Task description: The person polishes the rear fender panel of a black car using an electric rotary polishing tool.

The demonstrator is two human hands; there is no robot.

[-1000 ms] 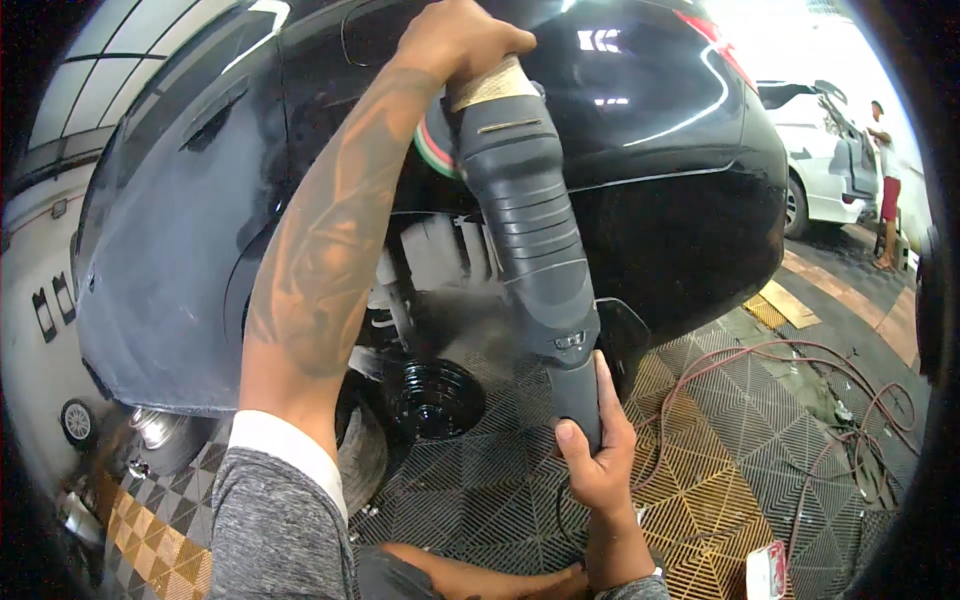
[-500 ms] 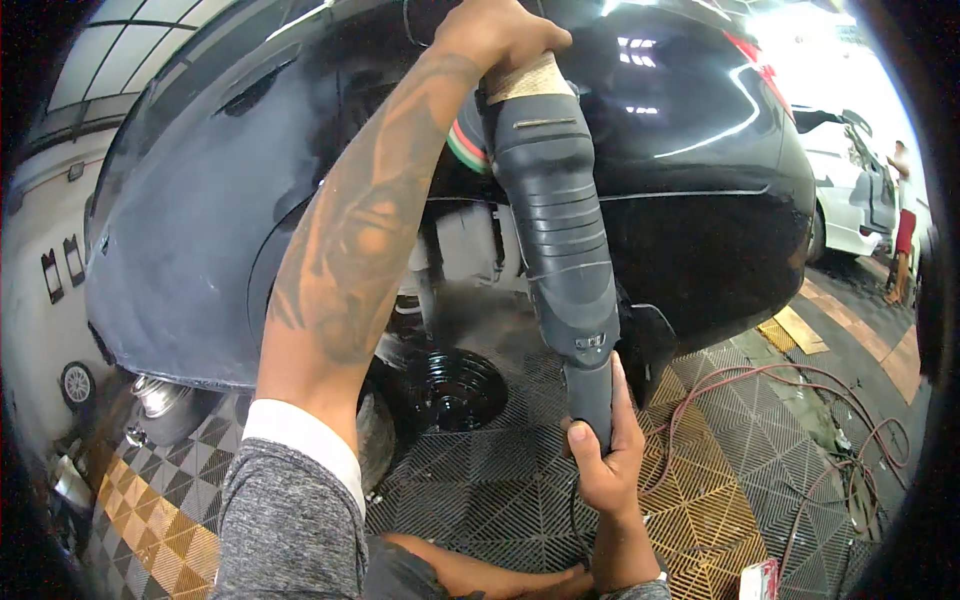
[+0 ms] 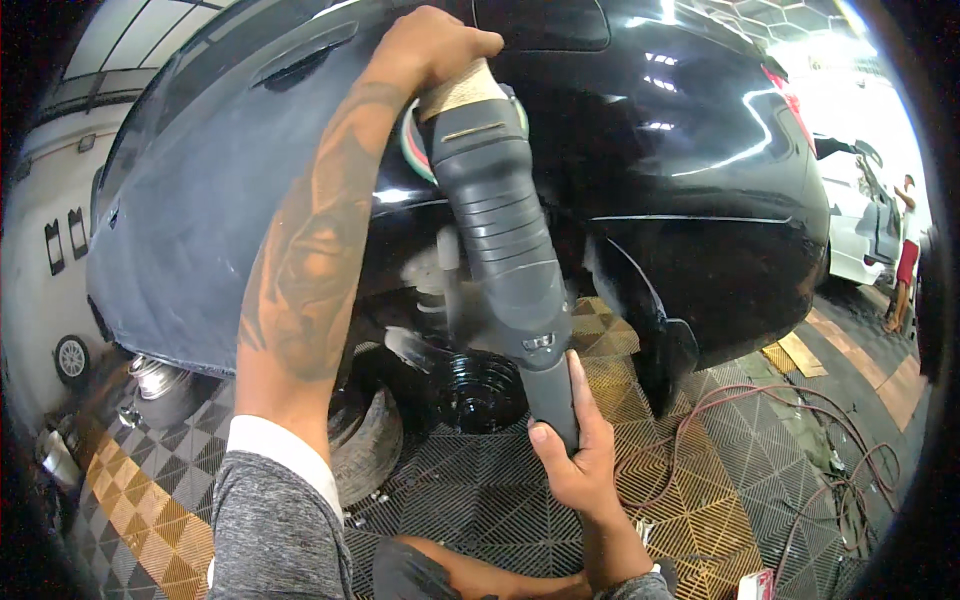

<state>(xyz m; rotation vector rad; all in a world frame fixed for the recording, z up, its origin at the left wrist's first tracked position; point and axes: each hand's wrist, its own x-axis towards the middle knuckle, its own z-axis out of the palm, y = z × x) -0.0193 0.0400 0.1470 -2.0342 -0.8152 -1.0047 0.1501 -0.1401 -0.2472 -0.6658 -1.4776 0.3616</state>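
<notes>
A black polisher [image 3: 500,230] slants across the middle, its head up against the rear side panel of a black car [image 3: 690,130]. My left hand [image 3: 435,45] is closed over the tool's head, where tan tape [image 3: 462,92] is wrapped. Below, my right hand [image 3: 580,460] grips the rear handle, thumb on its side. Part of a round pad [image 3: 412,145] with red, white and green at its edge shows beside the head; its working face is hidden. Left of my forearm, the car's door [image 3: 220,190] looks dull grey.
Under the open wheel arch lie a dark round part [image 3: 480,392] and a tyre [image 3: 370,440]. A reddish hose [image 3: 740,390] coils over the tiled floor at right. A wheel [image 3: 160,380] lies at left. A person [image 3: 906,250] stands by a white car [image 3: 850,215] farther off.
The polisher and both hands have shifted left across the panel, the head a little lower. The view has moved slightly too. Both hands keep their hold.
</notes>
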